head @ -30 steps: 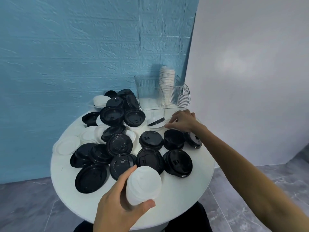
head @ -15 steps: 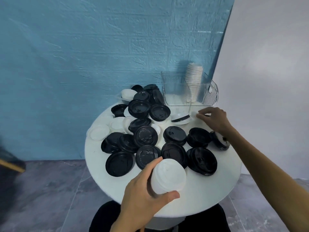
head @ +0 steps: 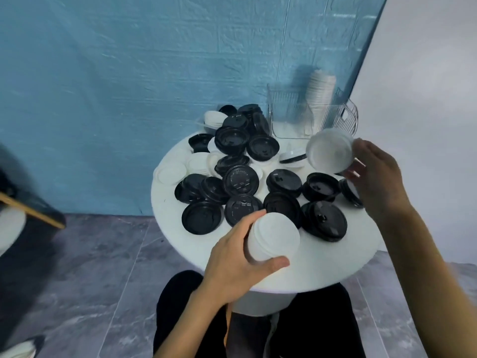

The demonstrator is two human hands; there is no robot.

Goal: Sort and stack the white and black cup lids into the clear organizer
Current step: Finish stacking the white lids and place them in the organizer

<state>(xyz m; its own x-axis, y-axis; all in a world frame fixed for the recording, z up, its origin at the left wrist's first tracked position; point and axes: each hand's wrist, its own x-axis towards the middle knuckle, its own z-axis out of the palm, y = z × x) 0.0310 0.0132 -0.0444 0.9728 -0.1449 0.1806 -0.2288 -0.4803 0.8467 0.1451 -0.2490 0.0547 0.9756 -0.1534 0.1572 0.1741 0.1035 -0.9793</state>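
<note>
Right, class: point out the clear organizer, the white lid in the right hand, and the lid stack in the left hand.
Organizer (head: 284, 117), head view, on its left clear wall.
White lid (head: 329, 154), head view, on its hollow underside.
Lid stack (head: 275, 235), head view, on the top lid's face.
</note>
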